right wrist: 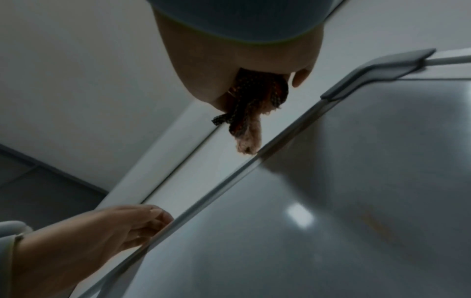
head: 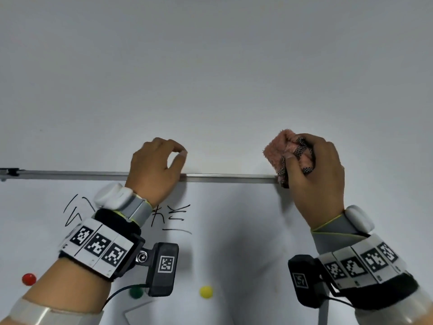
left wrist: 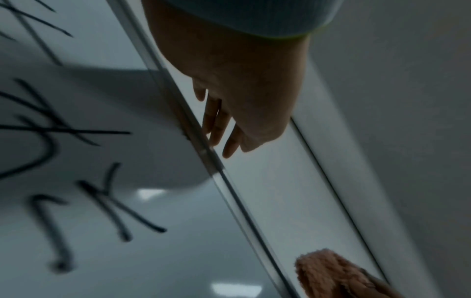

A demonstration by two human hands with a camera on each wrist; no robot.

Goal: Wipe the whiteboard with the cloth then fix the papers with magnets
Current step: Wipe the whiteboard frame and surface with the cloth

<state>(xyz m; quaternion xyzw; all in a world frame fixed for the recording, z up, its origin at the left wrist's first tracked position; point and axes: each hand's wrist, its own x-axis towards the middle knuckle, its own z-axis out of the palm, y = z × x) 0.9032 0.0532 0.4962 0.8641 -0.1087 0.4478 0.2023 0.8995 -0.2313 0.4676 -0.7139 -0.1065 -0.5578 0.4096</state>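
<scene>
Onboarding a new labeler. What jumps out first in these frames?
Probably the fluffy pink cloth, bunched in the right hand at the whiteboard's top edge. Next, the black handwriting on the board's upper left, partly hidden by the left wrist, while the left hand rests on the top frame, holding nothing. Then the bright red, green and yellow magnets in a row lower on the board.

The left hand (head: 155, 168) and the right hand (head: 321, 174) sit at the whiteboard's (head: 234, 231) top rail (head: 229, 178) — left of the cloth (head: 278, 152) is bare wall. Below, writing (head: 173, 216); lower still, three magnets (head: 206, 292).
</scene>
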